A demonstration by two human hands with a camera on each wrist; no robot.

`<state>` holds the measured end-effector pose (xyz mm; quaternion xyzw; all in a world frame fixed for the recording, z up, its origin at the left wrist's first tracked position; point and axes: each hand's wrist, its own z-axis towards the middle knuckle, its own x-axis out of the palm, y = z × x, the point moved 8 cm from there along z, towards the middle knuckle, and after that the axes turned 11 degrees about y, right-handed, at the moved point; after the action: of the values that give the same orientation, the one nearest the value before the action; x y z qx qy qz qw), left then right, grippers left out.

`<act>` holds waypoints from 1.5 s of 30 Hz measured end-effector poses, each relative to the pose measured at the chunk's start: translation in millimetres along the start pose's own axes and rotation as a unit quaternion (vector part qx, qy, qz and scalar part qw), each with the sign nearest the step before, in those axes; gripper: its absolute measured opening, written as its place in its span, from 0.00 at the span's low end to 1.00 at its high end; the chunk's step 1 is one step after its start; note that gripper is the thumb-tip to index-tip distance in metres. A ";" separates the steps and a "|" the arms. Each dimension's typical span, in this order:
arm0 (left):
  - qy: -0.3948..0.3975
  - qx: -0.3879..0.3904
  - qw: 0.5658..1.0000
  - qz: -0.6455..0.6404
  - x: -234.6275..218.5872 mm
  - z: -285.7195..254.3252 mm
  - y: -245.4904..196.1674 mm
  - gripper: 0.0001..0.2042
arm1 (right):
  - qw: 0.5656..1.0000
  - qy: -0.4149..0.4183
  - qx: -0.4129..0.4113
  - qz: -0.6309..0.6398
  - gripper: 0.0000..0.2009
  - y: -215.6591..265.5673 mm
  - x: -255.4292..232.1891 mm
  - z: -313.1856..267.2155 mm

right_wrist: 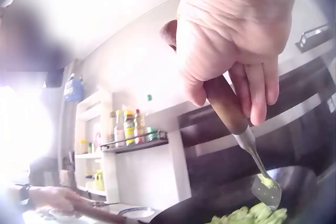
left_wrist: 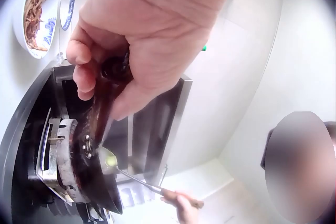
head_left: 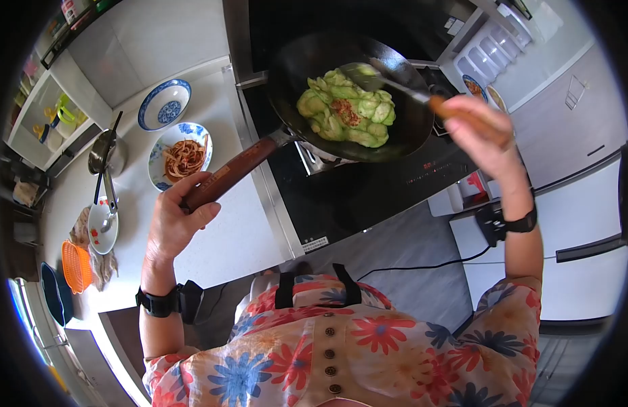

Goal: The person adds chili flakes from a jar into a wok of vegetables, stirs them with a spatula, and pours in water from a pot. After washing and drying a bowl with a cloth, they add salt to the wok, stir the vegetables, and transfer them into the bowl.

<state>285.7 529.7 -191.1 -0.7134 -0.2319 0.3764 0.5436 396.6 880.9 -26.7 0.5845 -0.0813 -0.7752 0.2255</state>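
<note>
Wok [head_left: 287,71]: likely heavy; hold by handle [head_left: 236,169], 8 o'clock
Left hand [head_left: 175,220]: wrapped round handle
Right hand [head_left: 487,139]: gripping spatula [head_left: 419,96]
Slices [head_left: 376,112]: likely soft, slippery

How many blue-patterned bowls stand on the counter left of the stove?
2: an empty bowl farther back, and a second bowl of brown shreds between it and the left hand. None appear hidden there.

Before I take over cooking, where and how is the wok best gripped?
On the wok, probably the long brown handle, near its free end, coming from the person's left: it juts that way, off the stove and over the counter, and the left hand grips it there.
</note>
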 end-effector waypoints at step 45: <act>-0.008 0.006 1.000 -0.018 -3.4 -1.0 -3.5 0.22 | 0.901 -0.161 0.198 0.352 0.12 -103.4 -12.6 -5.0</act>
<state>284.7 527.7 -186.7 -0.7029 -0.2464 0.3736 0.5529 377.8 978.7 -57.5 0.4177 -0.4686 -0.6966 0.3474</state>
